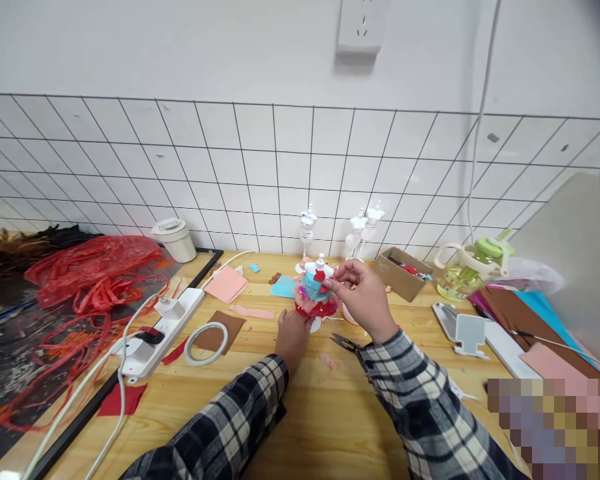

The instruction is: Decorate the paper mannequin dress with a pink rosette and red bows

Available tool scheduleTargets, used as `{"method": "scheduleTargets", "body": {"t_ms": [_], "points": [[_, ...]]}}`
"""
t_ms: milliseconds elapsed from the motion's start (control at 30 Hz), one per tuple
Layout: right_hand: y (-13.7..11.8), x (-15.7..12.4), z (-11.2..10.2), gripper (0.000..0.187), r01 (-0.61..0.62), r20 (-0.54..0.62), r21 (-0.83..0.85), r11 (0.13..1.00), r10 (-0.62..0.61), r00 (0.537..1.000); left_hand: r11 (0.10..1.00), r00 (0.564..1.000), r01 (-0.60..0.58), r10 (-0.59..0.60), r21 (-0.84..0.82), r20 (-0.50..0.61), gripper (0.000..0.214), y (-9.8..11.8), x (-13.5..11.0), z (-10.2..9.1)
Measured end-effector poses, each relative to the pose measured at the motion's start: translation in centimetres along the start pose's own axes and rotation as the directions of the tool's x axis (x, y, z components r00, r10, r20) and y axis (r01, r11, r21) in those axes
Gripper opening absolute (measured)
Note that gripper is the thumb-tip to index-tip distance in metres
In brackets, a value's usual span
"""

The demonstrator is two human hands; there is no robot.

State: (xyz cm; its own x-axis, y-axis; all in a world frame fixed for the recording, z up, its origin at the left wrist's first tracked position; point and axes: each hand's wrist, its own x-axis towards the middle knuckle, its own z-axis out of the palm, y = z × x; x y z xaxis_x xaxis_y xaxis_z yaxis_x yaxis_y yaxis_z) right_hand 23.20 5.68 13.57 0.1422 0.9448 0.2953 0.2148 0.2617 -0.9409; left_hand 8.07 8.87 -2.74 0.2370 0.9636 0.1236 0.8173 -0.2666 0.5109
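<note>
A small white dress-form mannequin (321, 263) stands upright in front of me, dressed in a light blue bodice (312, 283) and a ruffled red and pink skirt (316, 307). My left hand (293, 339) is closed at the lower edge of the skirt, apparently around the mannequin's stand; its fingertips are hidden. At the bodice, my right hand (363, 293) pinches thumb against finger by a small red piece (321, 274), which lies on the chest. Black-handled thread snips (347, 343) rest on the table under my right wrist.
Behind stand more white mannequins (307, 230). A cardboard box (403, 276), a green-lidded bottle (473, 267) and a phone stand (469, 335) are to the right. Leftward lie a tape roll (206, 343), pink paper squares (227, 285), a power strip (166, 333) with cables and red plastic (95, 263).
</note>
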Motion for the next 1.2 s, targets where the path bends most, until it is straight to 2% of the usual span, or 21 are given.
{"method": "scheduleTargets", "body": {"t_ms": [300,467,567,667,967,1200], "points": [[0.2,0.8,-0.7,0.03,-0.022,0.009,-0.124,0.992,0.023,1.0,1.0,0.999,-0.006,0.005,0.028,0.035,0.03,0.4,0.1,-0.4],[-0.4,0.9,-1.4,0.042,0.103,0.037,-0.323,0.941,-0.097,0.995,0.998,0.999,0.003,-0.006,0.057,0.054,0.03,0.6,0.1,-0.5],[-0.6,0.8,-1.9,0.04,0.141,0.118,-0.351,0.926,-0.106,0.987,0.998,0.998,0.001,-0.005,0.067,0.06,0.031,0.8,0.1,-0.5],[-0.4,0.6,-2.1,0.042,0.151,0.129,-0.379,0.913,-0.11,0.986,0.997,0.998,-0.005,0.0,0.071,0.066,0.031,0.8,0.1,-0.6],[-0.1,0.2,-1.2,0.038,0.115,0.081,-0.337,0.934,-0.094,0.992,0.997,0.997,-0.021,0.015,0.078,0.078,0.031,0.5,0.1,-0.4],[-0.1,0.5,-1.2,0.038,0.048,0.069,-0.286,0.957,-0.03,0.997,0.995,0.996,-0.048,0.041,0.082,0.077,0.033,0.7,0.0,-0.6]]}}
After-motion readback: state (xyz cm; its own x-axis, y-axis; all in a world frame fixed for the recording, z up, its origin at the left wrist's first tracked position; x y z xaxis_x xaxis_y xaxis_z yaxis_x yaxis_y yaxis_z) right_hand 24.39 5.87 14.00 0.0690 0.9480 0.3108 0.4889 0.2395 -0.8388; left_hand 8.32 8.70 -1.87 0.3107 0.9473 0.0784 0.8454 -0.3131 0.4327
